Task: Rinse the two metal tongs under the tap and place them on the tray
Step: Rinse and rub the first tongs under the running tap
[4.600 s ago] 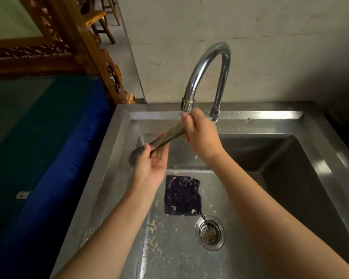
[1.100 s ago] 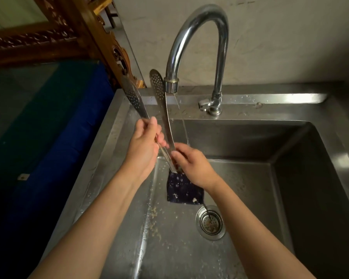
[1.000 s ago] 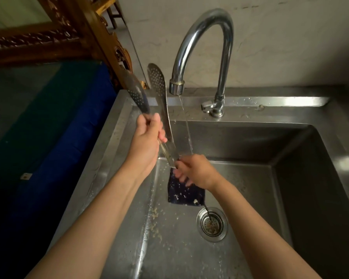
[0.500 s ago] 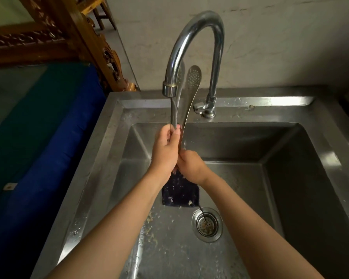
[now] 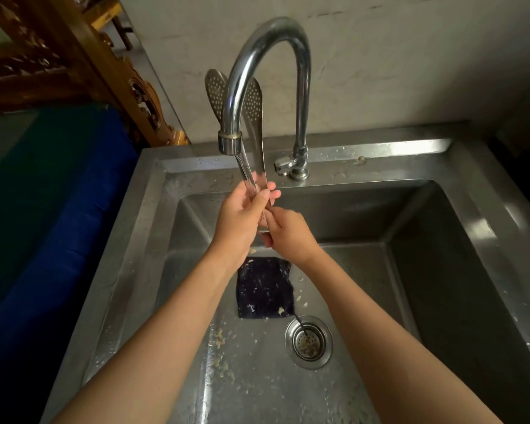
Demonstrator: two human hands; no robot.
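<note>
A pair of metal tongs point(image 5: 255, 108) with perforated spoon-shaped tips stands upright behind the tap spout point(image 5: 230, 142), tips up on either side of the pipe. Water runs from the spout onto the tongs' arms. My left hand point(image 5: 242, 215) grips the arms at mid-length. Just below it, my right hand point(image 5: 288, 234) is shut around the hinge end. No second tongs and no tray are in view.
The steel sink point(image 5: 459, 221) holds a dark cloth point(image 5: 263, 287) on its floor, a drain strainer point(image 5: 308, 341) and scattered food scraps. The tap's lever point(image 5: 283, 163) sits at the back rim. A blue and green surface point(image 5: 43, 209) and carved wooden furniture point(image 5: 110, 68) lie to the left.
Both hands have brought the upright tongs from left of the spout to directly under and behind it. The right hand stays at the hinge end, the left slides along the arms.
</note>
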